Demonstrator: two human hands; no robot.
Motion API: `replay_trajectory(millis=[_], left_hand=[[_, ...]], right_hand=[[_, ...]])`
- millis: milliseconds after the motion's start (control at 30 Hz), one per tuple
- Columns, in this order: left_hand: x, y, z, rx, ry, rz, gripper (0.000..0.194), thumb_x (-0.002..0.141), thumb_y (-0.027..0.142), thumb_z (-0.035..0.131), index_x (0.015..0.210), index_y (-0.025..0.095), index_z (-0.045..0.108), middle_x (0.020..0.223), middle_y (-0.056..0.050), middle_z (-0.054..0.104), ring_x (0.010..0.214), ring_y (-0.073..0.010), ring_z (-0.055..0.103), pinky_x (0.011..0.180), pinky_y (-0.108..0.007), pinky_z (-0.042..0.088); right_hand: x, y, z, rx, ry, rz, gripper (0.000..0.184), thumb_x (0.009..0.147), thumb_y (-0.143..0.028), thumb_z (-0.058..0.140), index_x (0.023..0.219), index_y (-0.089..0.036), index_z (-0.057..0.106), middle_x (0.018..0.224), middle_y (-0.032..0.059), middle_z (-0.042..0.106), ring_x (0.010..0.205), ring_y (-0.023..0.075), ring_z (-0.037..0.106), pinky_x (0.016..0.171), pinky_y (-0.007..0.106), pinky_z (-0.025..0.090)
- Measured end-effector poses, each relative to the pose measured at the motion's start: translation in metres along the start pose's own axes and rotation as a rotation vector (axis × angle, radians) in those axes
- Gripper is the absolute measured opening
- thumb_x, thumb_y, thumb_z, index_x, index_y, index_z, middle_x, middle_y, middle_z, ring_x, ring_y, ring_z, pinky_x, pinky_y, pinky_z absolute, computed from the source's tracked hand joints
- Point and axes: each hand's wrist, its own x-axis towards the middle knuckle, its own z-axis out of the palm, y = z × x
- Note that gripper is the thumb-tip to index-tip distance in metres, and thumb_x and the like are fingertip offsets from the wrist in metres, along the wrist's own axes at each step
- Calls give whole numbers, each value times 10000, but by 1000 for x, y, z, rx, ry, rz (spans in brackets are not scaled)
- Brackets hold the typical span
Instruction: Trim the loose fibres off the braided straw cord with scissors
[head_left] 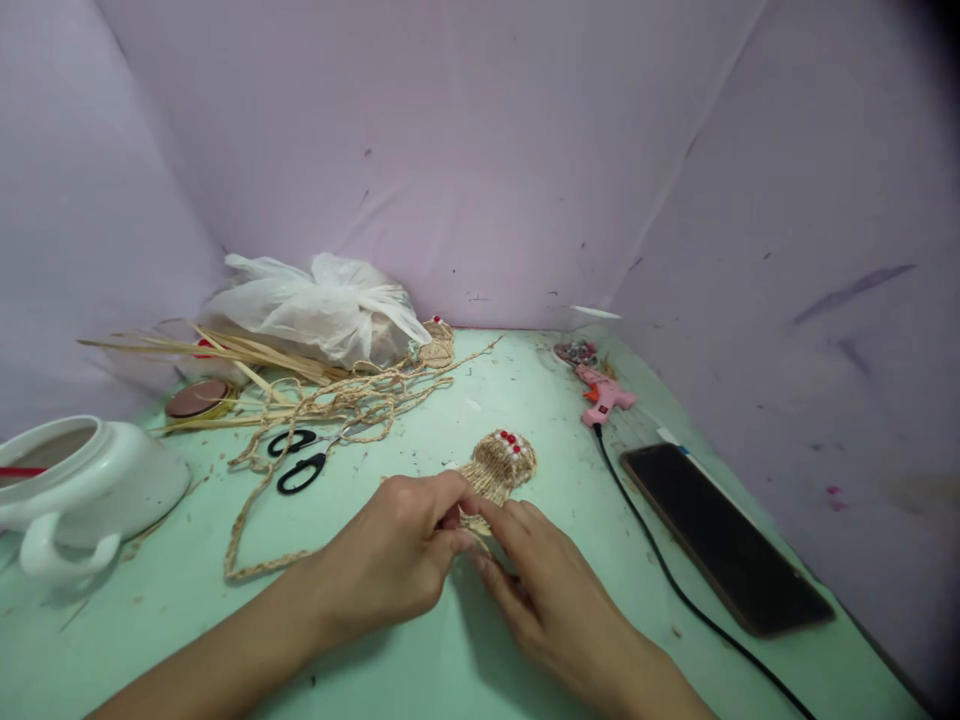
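Observation:
A small woven straw piece [499,465] with red beads at its far end lies on the pale green table [480,400]. My left hand [397,555] is curled, its fingertips pinching the near end of the straw piece. My right hand [540,585] meets it from the right, fingers bent and pressed on the same near end. Both hands touch each other at the fingertips. The part of the piece under my fingers is hidden.
Black-handled scissors [300,460] and braided straw cord [330,410] lie left of the hands. A white pot [82,490] sits far left, a plastic bag [322,310] at the back. A pink glue gun [604,395] with black cable and a dark phone [724,535] lie right.

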Motion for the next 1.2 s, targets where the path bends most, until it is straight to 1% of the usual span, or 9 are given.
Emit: replay_trajectory(millis=[133, 200, 333, 433, 567, 767, 933, 1067, 1200], left_hand=[[0, -1, -1, 28, 1, 189, 252, 774, 88, 449, 939, 225, 582, 763, 17, 599, 688, -91, 544, 647, -189, 392], [1, -3, 0, 56, -8, 211, 249, 778, 83, 442, 919, 217, 598, 742, 7, 582, 681, -95, 541, 639, -189, 394], [0, -4, 1, 104, -42, 190, 244, 805, 108, 406, 889, 211, 611, 722, -4, 567, 653, -99, 529, 616, -194, 392], [-1, -3, -4, 151, -4, 189, 224, 797, 111, 403, 766, 171, 617, 663, -13, 546, 604, -103, 507, 567, -202, 373], [-1, -4, -21, 173, 50, 177, 208, 774, 96, 431, 679, 152, 607, 627, -9, 538, 560, -89, 490, 532, -196, 356], [1, -11, -41, 224, 100, 175, 196, 761, 92, 452, 695, 154, 626, 616, -6, 552, 575, -94, 498, 557, -204, 366], [4, -15, -33, 163, 66, 110, 180, 744, 88, 469, 687, 163, 623, 647, 0, 586, 600, -89, 519, 578, -194, 381], [8, -19, -26, 122, 46, 18, 170, 708, 78, 487, 643, 162, 619, 632, 7, 602, 590, -89, 528, 565, -188, 380], [10, -20, -23, 89, 3, -49, 173, 697, 90, 485, 644, 164, 632, 646, 3, 619, 604, -99, 541, 565, -190, 385]], right_hand=[[0, -2, -3, 24, -8, -3, 367, 859, -179, 369, 1223, -144, 402, 1028, 130, 546, 941, 230, 497, 812, 383, 426], [0, -3, -3, 26, 2, -20, 359, 858, -169, 365, 1214, -146, 409, 1011, 127, 550, 925, 225, 501, 803, 379, 431], [0, -3, -3, 18, 13, -59, 285, 850, -155, 366, 1109, -171, 483, 928, 101, 574, 841, 209, 523, 737, 346, 447], [1, 0, -5, 26, 7, -94, 229, 844, -145, 367, 991, -193, 535, 840, 66, 601, 766, 185, 546, 684, 298, 446], [2, 6, -13, 103, -19, -65, 204, 842, -142, 363, 885, -191, 557, 706, 16, 610, 623, 142, 552, 601, 242, 427], [6, 3, -20, 266, 43, 16, 155, 838, -292, 456, 878, -183, 559, 723, 3, 578, 625, 130, 510, 574, 224, 408], [7, 10, -10, 245, 147, 13, 280, 875, -272, 365, 756, -162, 593, 553, -17, 511, 504, 112, 475, 515, 221, 382], [7, 16, -8, 240, 244, 31, 224, 843, -265, 429, 827, -164, 629, 614, 15, 594, 543, 131, 535, 540, 237, 413], [8, 17, -11, 264, 196, 70, 225, 840, -265, 437, 805, -174, 640, 612, 15, 617, 544, 132, 555, 527, 227, 424]])
